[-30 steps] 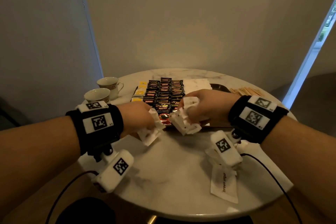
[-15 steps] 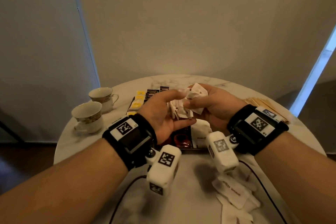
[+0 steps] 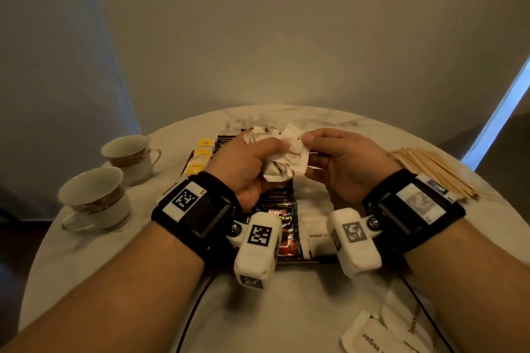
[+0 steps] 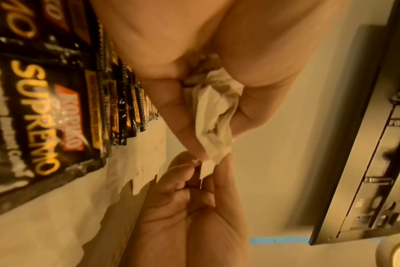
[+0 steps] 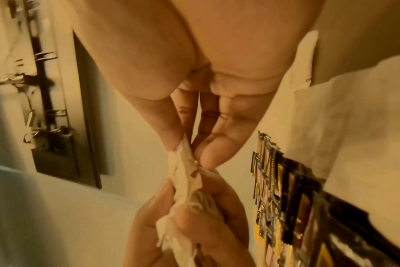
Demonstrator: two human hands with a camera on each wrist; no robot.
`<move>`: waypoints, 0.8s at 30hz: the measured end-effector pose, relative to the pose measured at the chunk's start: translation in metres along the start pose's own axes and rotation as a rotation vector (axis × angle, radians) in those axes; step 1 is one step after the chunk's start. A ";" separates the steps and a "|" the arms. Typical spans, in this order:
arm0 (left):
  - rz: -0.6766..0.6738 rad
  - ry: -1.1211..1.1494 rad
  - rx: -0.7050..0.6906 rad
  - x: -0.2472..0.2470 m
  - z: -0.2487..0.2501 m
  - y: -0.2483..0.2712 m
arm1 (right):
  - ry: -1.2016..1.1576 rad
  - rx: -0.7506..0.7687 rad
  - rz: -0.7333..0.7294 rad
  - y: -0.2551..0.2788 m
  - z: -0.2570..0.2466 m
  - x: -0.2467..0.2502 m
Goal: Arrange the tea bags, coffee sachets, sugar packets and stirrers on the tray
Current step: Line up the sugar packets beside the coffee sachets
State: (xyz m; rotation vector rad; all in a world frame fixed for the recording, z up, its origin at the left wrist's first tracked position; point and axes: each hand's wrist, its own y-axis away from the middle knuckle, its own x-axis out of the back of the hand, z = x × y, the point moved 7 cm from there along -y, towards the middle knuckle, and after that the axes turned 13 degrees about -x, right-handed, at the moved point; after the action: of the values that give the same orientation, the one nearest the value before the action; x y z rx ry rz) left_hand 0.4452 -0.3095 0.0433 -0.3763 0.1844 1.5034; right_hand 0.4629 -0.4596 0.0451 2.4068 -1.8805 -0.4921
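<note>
My left hand (image 3: pixel 269 147) grips a crumpled bunch of white brown-sugar packets (image 3: pixel 276 173) above the dark tray (image 3: pixel 312 261). My right hand (image 3: pixel 307 142) pinches the edge of one packet (image 3: pixel 296 152) in that bunch between thumb and forefinger. The right wrist view shows the pinch (image 5: pixel 186 151) close up, and the left wrist view shows the bunch (image 4: pixel 215 115) in my curled fingers. On the tray lie yellow tea bags (image 3: pixel 200 157), rows of black coffee sachets (image 3: pixel 282 223) and white sugar packets (image 3: pixel 314 221). Wooden stirrers (image 3: pixel 430 172) lie on the table to the right of the tray.
Two teacups (image 3: pixel 94 198) (image 3: pixel 129 155) stand at the left on the round marble table (image 3: pixel 143 281). Loose sugar packets (image 3: pixel 370 335) lie near the front right edge. A wall is close behind the table.
Both hands rose from the tray's front edge with sugar packets. The left hand turned and curled round the bunch, and the right hand now pinches one packet.
</note>
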 end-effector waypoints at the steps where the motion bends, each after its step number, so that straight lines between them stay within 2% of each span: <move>1: -0.004 0.000 0.010 0.001 -0.002 -0.001 | -0.034 -0.012 0.002 -0.002 0.002 0.002; 5: -0.002 0.051 0.003 0.007 -0.005 0.000 | -0.128 0.006 -0.003 -0.003 0.004 0.002; 9: 0.096 0.075 -0.017 0.021 -0.001 -0.001 | -0.182 0.017 0.078 -0.005 0.005 0.009; 12: 0.199 0.073 -0.057 0.033 0.002 -0.003 | -0.084 0.057 0.133 -0.002 0.002 0.012; 14: 0.215 0.059 -0.072 0.034 0.001 -0.002 | 0.046 0.109 0.160 0.001 -0.001 0.010; 17: 0.144 0.017 -0.106 0.022 -0.001 0.003 | 0.196 0.180 0.177 0.007 -0.001 0.003; 24: -0.083 0.019 -0.194 -0.002 -0.001 0.013 | 0.166 0.258 0.308 0.013 -0.003 0.006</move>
State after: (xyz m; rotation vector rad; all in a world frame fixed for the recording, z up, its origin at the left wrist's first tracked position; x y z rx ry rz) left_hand 0.4321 -0.3111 0.0412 -0.5476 0.0370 1.4403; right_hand 0.4533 -0.4686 0.0500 2.1473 -2.2984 -0.0309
